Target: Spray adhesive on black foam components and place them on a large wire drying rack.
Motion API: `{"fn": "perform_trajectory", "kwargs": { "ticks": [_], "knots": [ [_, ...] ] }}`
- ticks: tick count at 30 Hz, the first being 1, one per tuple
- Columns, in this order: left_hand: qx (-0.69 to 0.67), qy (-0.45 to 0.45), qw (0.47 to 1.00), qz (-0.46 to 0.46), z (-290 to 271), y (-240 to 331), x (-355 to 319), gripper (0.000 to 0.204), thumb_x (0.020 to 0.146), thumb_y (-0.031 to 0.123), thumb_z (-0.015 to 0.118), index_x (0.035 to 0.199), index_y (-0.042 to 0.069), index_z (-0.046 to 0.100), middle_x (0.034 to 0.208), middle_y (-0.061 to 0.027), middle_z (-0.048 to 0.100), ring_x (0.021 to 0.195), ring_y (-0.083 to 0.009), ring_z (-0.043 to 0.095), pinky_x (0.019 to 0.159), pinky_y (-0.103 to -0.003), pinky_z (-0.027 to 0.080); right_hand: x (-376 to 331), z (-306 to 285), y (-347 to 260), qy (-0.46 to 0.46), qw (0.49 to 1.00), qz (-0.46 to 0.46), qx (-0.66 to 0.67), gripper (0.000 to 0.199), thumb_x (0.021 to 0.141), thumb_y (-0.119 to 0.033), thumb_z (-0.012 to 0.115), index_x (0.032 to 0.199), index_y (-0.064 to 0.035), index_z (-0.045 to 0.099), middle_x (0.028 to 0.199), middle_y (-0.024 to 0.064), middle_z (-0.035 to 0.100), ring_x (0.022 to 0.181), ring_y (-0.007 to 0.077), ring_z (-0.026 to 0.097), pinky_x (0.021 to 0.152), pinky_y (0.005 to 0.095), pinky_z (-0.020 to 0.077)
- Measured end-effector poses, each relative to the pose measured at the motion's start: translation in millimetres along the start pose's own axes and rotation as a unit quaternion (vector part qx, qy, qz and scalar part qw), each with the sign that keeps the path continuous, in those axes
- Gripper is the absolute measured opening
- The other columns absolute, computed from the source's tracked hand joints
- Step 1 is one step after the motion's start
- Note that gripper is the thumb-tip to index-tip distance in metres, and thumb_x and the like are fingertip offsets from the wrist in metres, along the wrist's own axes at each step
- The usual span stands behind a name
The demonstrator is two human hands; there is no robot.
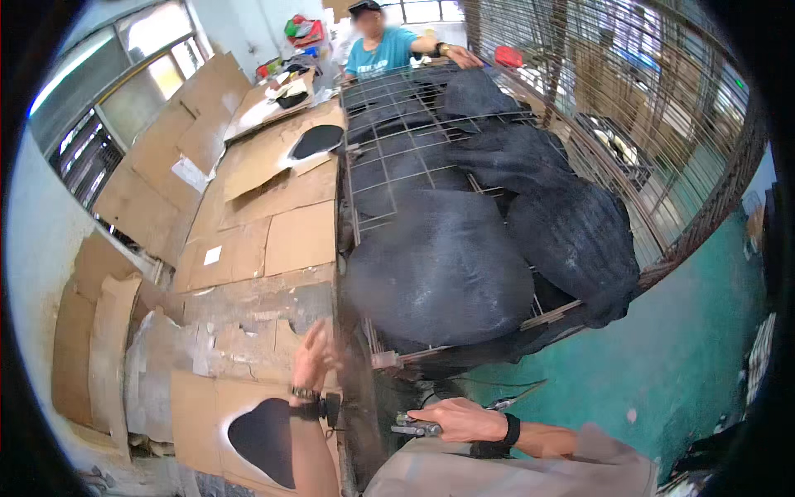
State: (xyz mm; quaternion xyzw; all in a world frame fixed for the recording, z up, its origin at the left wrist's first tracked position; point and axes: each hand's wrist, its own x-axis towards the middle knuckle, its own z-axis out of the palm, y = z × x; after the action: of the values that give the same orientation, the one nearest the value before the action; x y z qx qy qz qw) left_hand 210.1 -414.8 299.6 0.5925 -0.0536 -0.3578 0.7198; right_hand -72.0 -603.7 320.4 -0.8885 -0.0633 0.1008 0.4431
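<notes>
Cardboard-covered table (273, 240) lies under the left grip (313, 354), open, fingers apart. Right grip (464, 418) is clamped on metal pliers (418, 428); just above, the wire cage (397, 141) could snag them.

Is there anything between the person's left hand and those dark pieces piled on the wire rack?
Nothing visible blocks it. The left hand rests at the cardboard-covered table edge, beside the wire rack; the nearest dark fabric piece lies just beyond, up and right, with only a narrow gap between.
</notes>
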Motion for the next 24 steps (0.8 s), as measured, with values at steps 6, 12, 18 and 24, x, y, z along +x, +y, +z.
{"fn": "perform_trajectory", "kwargs": {
  "ticks": [6,12,18,24],
  "knots": [
    [-0.133,0.210,0.962,-0.116,-109,-200,-100,0.044,0.097,0.031,0.071,0.133,0.010,0.059,0.094,-0.0023,0.065,0.079,-0.0162,0.063,0.067,-0.038,0.059,31,-17,-27,-0.065,0.993,-0.093,0.017,0.057,0.078,-0.002,0.065,0.135,-0.0011,0.061,0.108,0.0237,0.071,0.098,0.0431,0.068,0.083,0.0476,0.0550],
    [-0.077,0.353,0.907,-0.217,-148,-434,-225,0.026,0.099,0.033,0.065,0.113,0.011,0.070,0.087,-0.0038,0.069,0.081,-0.0210,0.068,0.072,-0.043,0.059,61,-32,-97,-0.148,0.979,-0.141,0.014,0.066,0.072,0.006,0.073,0.137,0.0015,0.061,0.107,0.0215,0.071,0.094,0.0380,0.071,0.084,0.0358,0.0557],
    [-0.284,0.548,0.694,-0.371,-59,-574,-361,0.019,0.097,0.020,0.061,0.104,0.004,0.070,0.093,-0.0142,0.069,0.074,-0.0301,0.069,0.069,-0.053,0.060,87,-23,-142,-0.165,0.971,-0.168,-0.037,0.051,0.077,0.003,0.077,0.127,0.0062,0.065,0.092,0.0201,0.070,0.077,0.0296,0.069,0.073,0.0311,0.0522],
    [-0.450,0.615,0.574,-0.301,-12,-596,-386,0.012,0.096,0.013,0.058,0.104,0.004,0.062,0.088,-0.0154,0.063,0.070,-0.0295,0.065,0.065,-0.055,0.062,103,2,-156,-0.066,0.975,-0.212,-0.018,0.046,0.085,-0.009,0.079,0.127,0.0068,0.065,0.091,0.0170,0.070,0.077,0.0219,0.066,0.074,0.0308,0.0519]
  ]
}}
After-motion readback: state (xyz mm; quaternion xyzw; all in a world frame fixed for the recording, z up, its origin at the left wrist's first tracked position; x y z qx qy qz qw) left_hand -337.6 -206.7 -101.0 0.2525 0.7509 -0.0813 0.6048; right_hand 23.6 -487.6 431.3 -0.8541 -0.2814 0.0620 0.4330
